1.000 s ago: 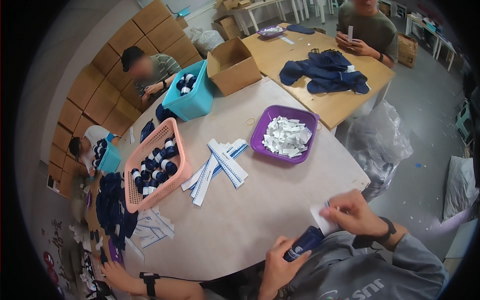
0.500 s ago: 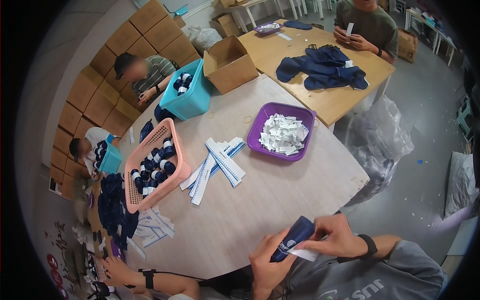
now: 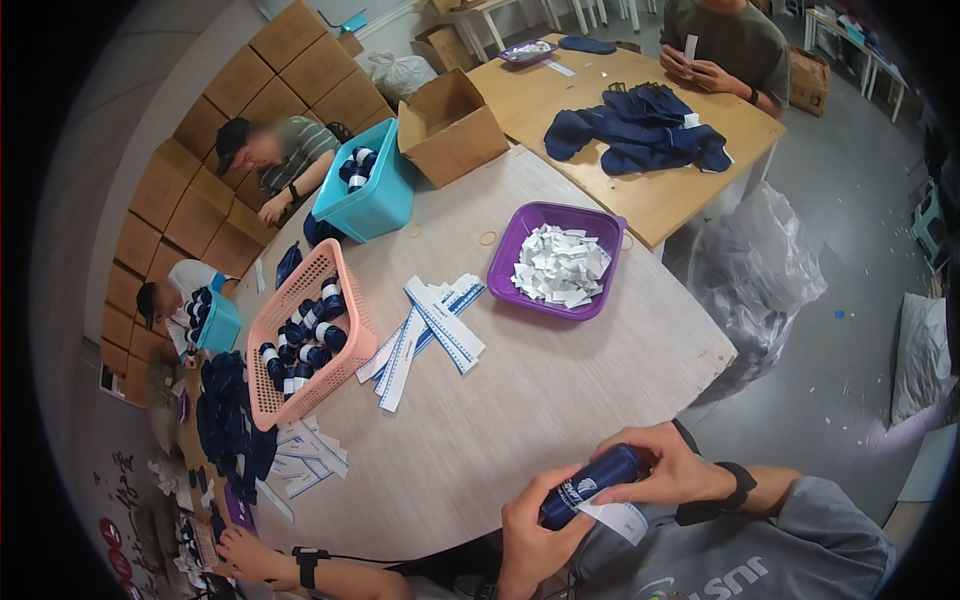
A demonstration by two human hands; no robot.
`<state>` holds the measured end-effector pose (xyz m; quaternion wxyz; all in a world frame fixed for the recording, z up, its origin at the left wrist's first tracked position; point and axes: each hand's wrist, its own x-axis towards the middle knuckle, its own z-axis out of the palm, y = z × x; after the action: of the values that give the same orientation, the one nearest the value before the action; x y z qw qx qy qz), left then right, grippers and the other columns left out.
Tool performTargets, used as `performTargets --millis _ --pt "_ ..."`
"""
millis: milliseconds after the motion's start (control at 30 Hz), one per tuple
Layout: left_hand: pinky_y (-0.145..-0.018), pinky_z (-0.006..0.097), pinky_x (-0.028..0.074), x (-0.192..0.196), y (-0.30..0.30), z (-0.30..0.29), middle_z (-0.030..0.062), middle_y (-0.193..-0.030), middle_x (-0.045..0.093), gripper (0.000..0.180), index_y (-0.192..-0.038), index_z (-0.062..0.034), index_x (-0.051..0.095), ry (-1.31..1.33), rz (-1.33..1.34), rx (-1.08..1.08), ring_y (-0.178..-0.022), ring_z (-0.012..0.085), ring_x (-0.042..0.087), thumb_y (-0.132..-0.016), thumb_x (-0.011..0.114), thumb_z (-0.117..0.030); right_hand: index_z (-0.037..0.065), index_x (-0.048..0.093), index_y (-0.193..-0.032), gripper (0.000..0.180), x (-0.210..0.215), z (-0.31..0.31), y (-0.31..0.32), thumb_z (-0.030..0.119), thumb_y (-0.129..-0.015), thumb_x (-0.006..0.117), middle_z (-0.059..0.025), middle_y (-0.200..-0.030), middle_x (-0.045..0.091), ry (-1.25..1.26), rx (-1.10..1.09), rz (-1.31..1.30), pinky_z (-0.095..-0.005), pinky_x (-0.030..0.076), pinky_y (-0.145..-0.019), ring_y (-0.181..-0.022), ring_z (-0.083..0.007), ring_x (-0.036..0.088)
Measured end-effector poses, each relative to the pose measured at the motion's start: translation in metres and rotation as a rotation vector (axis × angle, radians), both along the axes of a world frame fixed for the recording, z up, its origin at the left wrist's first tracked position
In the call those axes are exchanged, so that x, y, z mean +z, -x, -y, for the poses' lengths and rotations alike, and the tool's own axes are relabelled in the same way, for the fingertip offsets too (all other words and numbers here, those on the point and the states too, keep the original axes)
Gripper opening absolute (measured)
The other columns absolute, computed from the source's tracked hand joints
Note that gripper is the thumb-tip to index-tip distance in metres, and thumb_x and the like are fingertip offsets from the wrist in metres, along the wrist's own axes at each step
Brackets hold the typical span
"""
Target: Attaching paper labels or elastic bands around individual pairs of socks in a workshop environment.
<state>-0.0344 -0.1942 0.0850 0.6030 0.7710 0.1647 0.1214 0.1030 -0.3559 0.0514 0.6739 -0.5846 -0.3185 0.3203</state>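
Note:
My left hand (image 3: 537,522) is wrapped around the lower left end of a rolled navy sock bundle (image 3: 588,482) with white print on it. My right hand (image 3: 664,468) grips its other end, with the thumb pressed near the white paper strip (image 3: 617,519). That strip lies against the roll, and its free end hangs down towards my grey shirt. Both hands are above the near edge of the pale table (image 3: 560,390). Part of the roll is hidden by my fingers.
A purple bin (image 3: 497,285) holds many white slips; paper strips (image 3: 440,325) lie beside it. A pink basket (image 3: 362,350) and blue bin (image 3: 385,205) hold banded navy rolls. A co-worker's hand (image 3: 245,552) is at lower left. Navy socks (image 3: 640,135) cover part of the far table.
The roll has turned to a flatter angle and looks shorter. More of the strip's free end now shows below it. At the far left, a co-worker's hand has moved down.

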Motion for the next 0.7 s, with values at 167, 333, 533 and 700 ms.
performTargets --millis 167,333,533,700 --pt "-0.090 0.030 0.056 0.004 0.000 -0.006 0.0152 -0.112 0.075 0.049 -0.127 0.0028 0.067 0.050 -0.024 -0.086 -0.103 0.0153 0.071 -0.081 0.082 -0.002 0.000 0.072 -0.114 0.043 -0.001 -0.001 0.004 0.018 -0.081 0.092 -0.0040 -0.093 0.075 -0.080 -0.033 -0.008 -0.0185 0.049 -0.062 -0.077 -0.0037 0.064" --pt "-0.090 0.029 0.055 0.000 0.002 -0.008 0.0156 -0.112 0.074 0.049 -0.129 0.0049 0.066 0.128 -0.019 -0.099 -0.103 0.0157 0.070 -0.082 0.081 -0.002 -0.001 0.071 -0.115 0.044 -0.004 0.001 0.006 0.017 -0.081 0.092 -0.0045 -0.094 0.075 -0.052 -0.029 -0.007 -0.0184 0.050 -0.064 -0.080 -0.0039 0.064" --pt "-0.090 0.029 0.055 0.001 0.000 -0.011 0.0160 -0.112 0.074 0.047 -0.128 0.0061 0.065 0.143 -0.039 -0.133 -0.102 0.0157 0.070 -0.085 0.079 -0.006 -0.003 0.070 -0.116 0.044 -0.004 0.002 0.009 0.017 -0.082 0.091 -0.0056 -0.093 0.075 -0.073 -0.036 -0.071 -0.0185 0.051 -0.066 -0.082 -0.0048 0.065" --pt "-0.090 0.030 0.055 0.000 0.002 -0.012 0.0166 -0.111 0.074 0.046 -0.128 0.0076 0.065 0.182 -0.031 -0.143 -0.102 0.0167 0.070 -0.087 0.077 -0.009 -0.004 0.071 -0.114 0.043 -0.003 0.000 0.012 0.016 -0.082 0.091 -0.0050 -0.092 0.074 -0.093 -0.058 -0.084 -0.0187 0.050 -0.065 -0.080 -0.0043 0.064"
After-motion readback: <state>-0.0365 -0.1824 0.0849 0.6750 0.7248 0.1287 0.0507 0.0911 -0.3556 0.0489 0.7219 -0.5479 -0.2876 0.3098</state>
